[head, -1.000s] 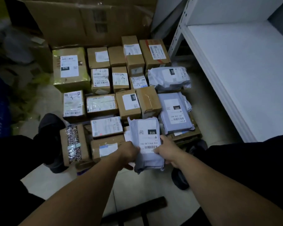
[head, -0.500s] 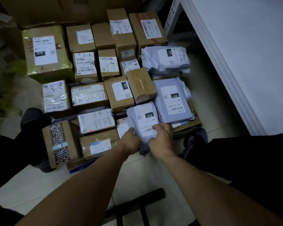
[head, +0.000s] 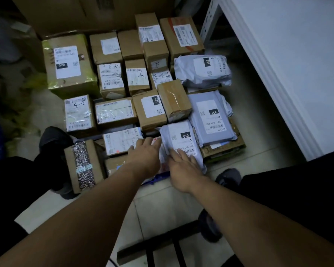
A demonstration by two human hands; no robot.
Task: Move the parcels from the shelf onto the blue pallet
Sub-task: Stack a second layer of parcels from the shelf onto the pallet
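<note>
A grey mailer bag labelled 010 [head: 178, 138] lies among the parcels at the near edge of the stack. My right hand [head: 183, 168] rests flat on its near end, fingers spread. My left hand [head: 145, 155] lies just left of it, fingers extended onto the neighbouring white-labelled parcel [head: 121, 140]. Neither hand grips anything. Several cardboard boxes and two more grey bags marked 231 [head: 212, 116] [head: 202, 71] cover the pallet; only a sliver of blue pallet [head: 158, 179] shows beneath my wrists. The white shelf [head: 297, 64] stands at the right, bare.
A large box with yellow-green tape marked 070 [head: 68, 64] sits at the far left. A box with patterned tape [head: 83, 166] leans near my left shoe [head: 54, 139]. Big flattened cartons stand behind. Tiled floor and a dark frame [head: 158, 247] lie below my arms.
The 010 bag went from held up in both hands to lying down among the parcels. Both hands let go and now rest open on the stack.
</note>
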